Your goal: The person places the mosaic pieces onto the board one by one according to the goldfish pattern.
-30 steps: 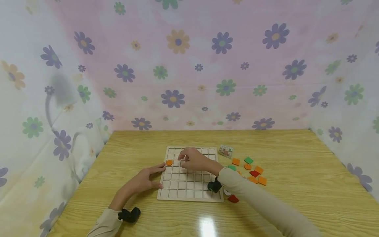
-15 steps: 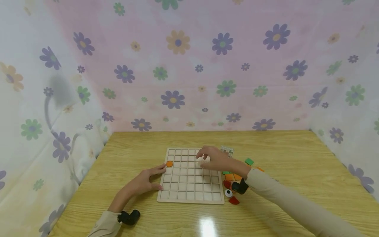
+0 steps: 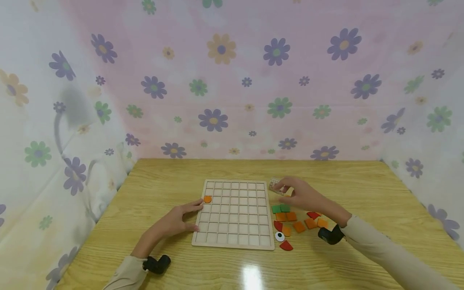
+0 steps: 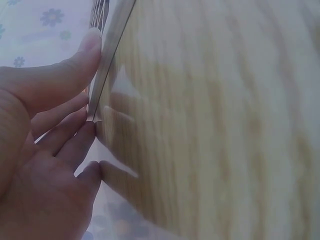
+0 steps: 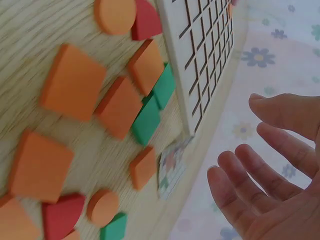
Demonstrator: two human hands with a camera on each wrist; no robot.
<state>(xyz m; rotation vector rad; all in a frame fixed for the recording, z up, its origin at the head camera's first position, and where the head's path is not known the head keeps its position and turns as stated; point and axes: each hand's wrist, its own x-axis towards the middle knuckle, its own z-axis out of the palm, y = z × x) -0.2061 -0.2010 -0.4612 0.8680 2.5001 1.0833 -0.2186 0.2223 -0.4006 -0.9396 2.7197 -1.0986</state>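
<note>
A pale wooden grid board (image 3: 233, 245) lies on the table with an orange round piece (image 3: 207, 199) in a cell at its left side. My left hand (image 3: 175, 222) rests at the board's left edge, thumb and fingertips touching the rim. In the left wrist view, the thumb (image 4: 75, 75) lies along that rim. My right hand (image 3: 302, 195) hovers over the table to the right of the board, fingers loosely bent and holding nothing. It overlaps a small pattern card (image 3: 274, 186) in the head view. The right wrist view shows the same card (image 5: 172, 165) among the pieces.
Right of the board lie green squares (image 3: 280, 208), several orange squares (image 3: 299, 227), red quarter-round pieces (image 3: 286, 245) and a white eye disc (image 3: 279, 236). A flowered cloth (image 3: 250, 92) hangs behind the wooden table (image 3: 174, 173).
My right hand has moved right, from over the upper left of the board to past its right edge, uncovering the cells. My left hand stays at the left rim.
</note>
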